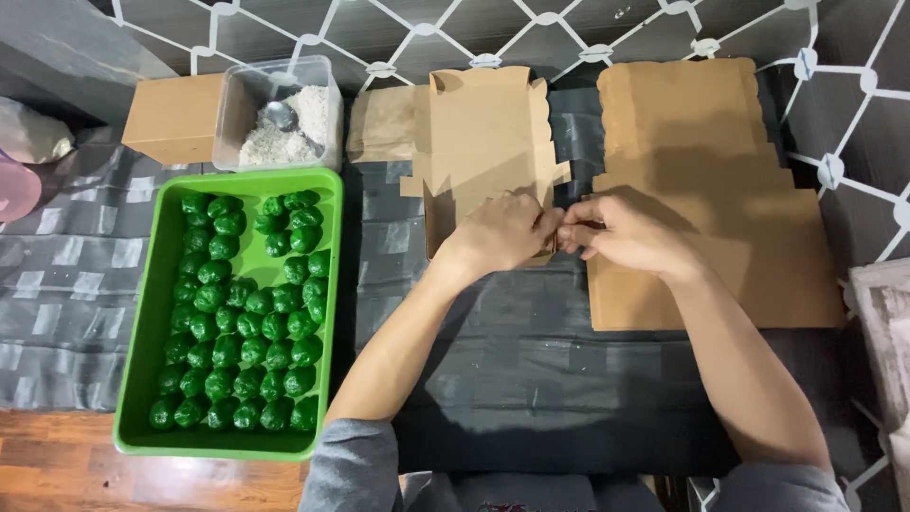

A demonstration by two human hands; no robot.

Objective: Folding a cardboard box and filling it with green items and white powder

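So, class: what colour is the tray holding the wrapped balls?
Bright green tray, matching the darker green wrapped balls inside; the head view, the only one, shows it.

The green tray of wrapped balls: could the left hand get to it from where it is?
Probably yes: the green tray lies open-topped just beside the left hand, nothing between; that hand now grips the cardboard box.

dark grey plastic sheet (531, 379) spread over floor as work surface, pale squares showing through at left. grey mat with white diamond lattice (664, 28) along top and right. reddish wood floorboards (57, 460) bottom left. light dim, even.
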